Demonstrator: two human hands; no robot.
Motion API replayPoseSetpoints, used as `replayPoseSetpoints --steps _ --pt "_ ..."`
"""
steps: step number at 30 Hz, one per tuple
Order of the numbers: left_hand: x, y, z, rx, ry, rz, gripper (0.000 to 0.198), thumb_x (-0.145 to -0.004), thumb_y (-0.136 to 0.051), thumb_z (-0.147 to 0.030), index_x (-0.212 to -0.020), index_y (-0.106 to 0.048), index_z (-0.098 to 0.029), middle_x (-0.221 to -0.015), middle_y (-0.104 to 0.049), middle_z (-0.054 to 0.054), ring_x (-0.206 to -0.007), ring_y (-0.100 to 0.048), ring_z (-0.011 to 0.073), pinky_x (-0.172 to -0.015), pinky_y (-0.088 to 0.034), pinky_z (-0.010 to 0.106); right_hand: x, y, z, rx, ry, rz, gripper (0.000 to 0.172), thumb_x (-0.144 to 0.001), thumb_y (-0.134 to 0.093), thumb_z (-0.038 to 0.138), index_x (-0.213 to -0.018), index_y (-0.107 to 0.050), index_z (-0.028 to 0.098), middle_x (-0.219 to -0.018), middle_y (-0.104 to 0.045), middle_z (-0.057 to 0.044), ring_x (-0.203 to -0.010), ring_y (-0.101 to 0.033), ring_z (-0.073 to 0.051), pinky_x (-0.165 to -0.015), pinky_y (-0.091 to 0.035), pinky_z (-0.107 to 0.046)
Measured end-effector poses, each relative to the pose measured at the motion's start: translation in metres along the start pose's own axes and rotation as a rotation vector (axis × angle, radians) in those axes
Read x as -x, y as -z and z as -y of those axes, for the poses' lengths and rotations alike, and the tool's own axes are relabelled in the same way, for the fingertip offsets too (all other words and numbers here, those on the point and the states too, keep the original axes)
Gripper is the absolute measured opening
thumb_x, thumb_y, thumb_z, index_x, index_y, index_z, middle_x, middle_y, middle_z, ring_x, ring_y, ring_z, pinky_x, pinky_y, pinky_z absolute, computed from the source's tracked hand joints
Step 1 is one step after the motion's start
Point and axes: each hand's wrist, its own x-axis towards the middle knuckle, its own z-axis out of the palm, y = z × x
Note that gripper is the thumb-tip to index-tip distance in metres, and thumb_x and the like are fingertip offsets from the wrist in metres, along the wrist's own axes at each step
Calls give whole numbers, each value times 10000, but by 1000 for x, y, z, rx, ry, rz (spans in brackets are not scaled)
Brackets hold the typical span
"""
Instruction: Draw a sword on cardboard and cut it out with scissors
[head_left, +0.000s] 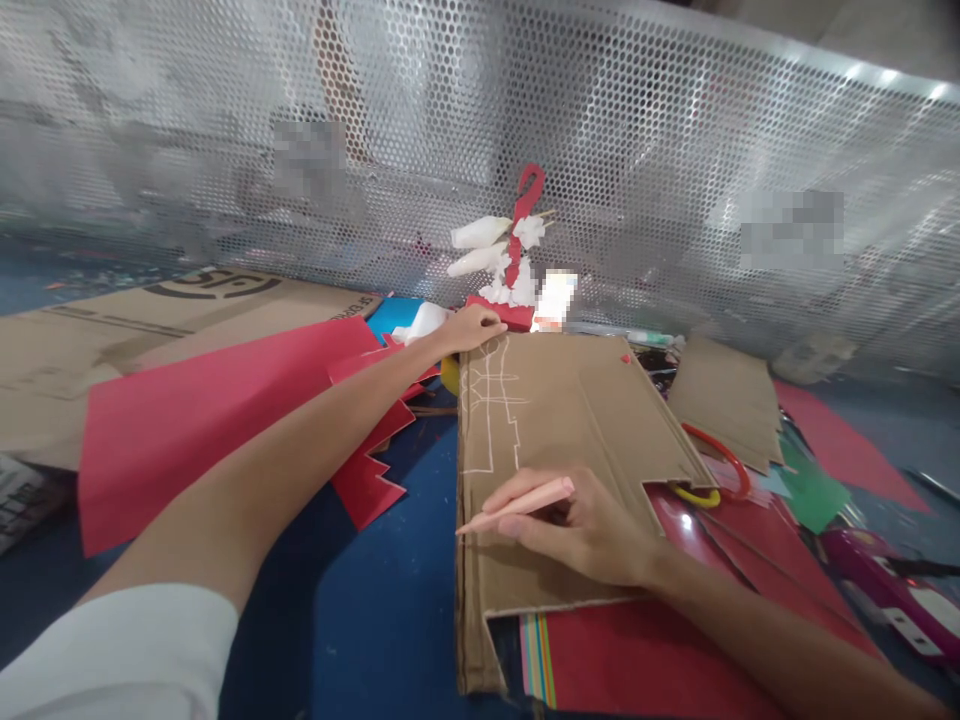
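My right hand (577, 530) is closed around a pink pen (529, 502). The pen slants down to the left, its tip at the left edge of a folded sheet of brown cardboard (570, 430). Pale lines (491, 410) are drawn on the upper left of the cardboard, stepped on one side with crossing strokes. At the cardboard's top left corner, my left hand (476, 328) grips the edge with curled fingers; part of its grip is hidden. Just behind that hand stands a red paper stand (504, 312) bearing a hooked red strip (529, 190) and white flower-like pieces (480, 233).
Red paper (217, 410) and a large cardboard box piece (112, 330) lie to the left. On the right are small cardboard (726, 400), scissors with red handles (724, 450), green paper (814, 485) and a purple tool (885, 590). A perforated metal panel (637, 150) stands behind.
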Motion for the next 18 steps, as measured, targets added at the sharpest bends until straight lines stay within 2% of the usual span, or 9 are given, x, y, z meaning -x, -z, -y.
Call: replayPoseSetpoints --steps 5,11,15,18 --pt "-1 -1 2 6 4 2 345 -913 -523 -394 -646 -590 -186 -642 -567 17 -624 -476 157 -636 -318 332 1 -1 -5 63 -52 -30 229 -966 -673 396 -1013 -836 242 -1000 -799 -46 -884 -723 -184 -750 -554 -264" --pt "-2 -2 5 11 14 2 324 -913 -534 -401 -706 -641 -177 -699 -634 33 -651 -512 157 -647 -333 327 0 -1 -3 44 38 32 241 -991 -640 370 -1086 -824 247 -1064 -796 -38 -938 -729 -176 -811 -555 -266" --pt "-2 -2 5 12 20 1 332 -913 -532 -409 -705 -644 -176 -706 -642 35 -659 -519 161 -650 -337 328 1 -1 -4 69 -32 -30 232 -960 -671 396 -1019 -830 238 -992 -796 -46 -849 -715 -177 -716 -544 -258" --pt "-2 -2 4 18 23 3 326 -910 -535 -406 -709 -648 -175 -706 -639 36 -666 -523 165 -654 -340 330 2 -2 -6 97 -30 -42 216 -942 -683 388 -989 -827 234 -936 -788 -43 -788 -688 -165 -660 -515 -249"
